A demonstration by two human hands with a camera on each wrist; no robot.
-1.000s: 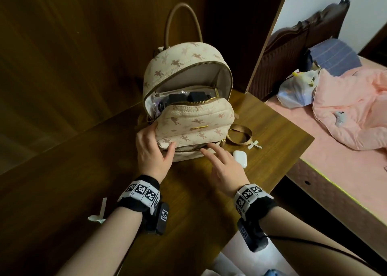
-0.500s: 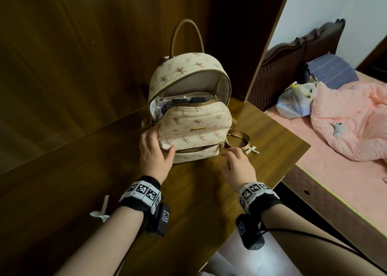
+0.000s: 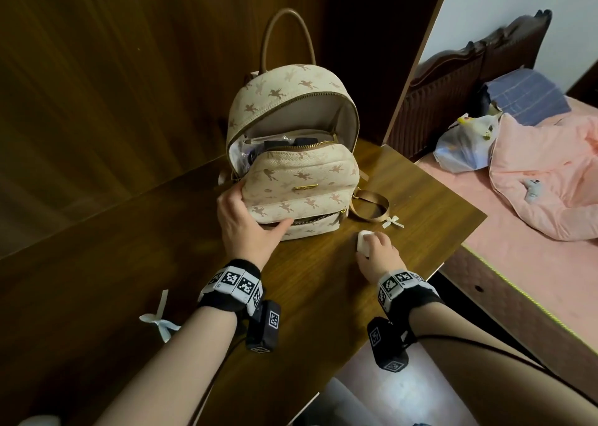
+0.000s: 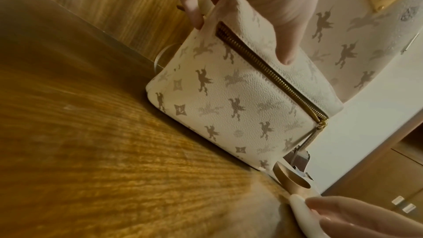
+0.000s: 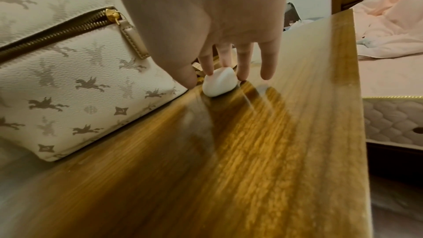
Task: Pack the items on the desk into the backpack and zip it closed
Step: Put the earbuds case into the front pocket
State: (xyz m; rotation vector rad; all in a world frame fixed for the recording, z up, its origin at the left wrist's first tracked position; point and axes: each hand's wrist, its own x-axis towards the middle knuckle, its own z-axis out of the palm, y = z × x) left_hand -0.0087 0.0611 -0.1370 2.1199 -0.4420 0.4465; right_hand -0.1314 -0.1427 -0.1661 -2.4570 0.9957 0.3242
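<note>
A cream backpack [image 3: 291, 179] printed with winged horses stands upright on the wooden desk [image 3: 323, 296]. Its main compartment gapes open, showing dark items and clear plastic inside. My left hand [image 3: 250, 213] grips its lower left corner, thumb [image 4: 286, 46] pressed on the front above the gold front-pocket zipper [image 4: 270, 75], fingers round the side. Right of the backpack, a small white earbud case [image 3: 363, 242] lies on the desk. My right hand [image 3: 372, 246] pinches the case [image 5: 218, 83] between thumb and fingers.
A tan strap [image 3: 372, 199] and a white ribbon bow [image 3: 392, 221] lie just beyond the case. Another bow [image 3: 160, 322] sits at the near left. The desk edge runs close on the right, with a bed, pink clothing [image 3: 550, 179] and a plastic bag [image 3: 462, 147] past it.
My right hand left the front of the backpack, moved right and took hold of the white case. My left hand stayed on the backpack's lower left corner.
</note>
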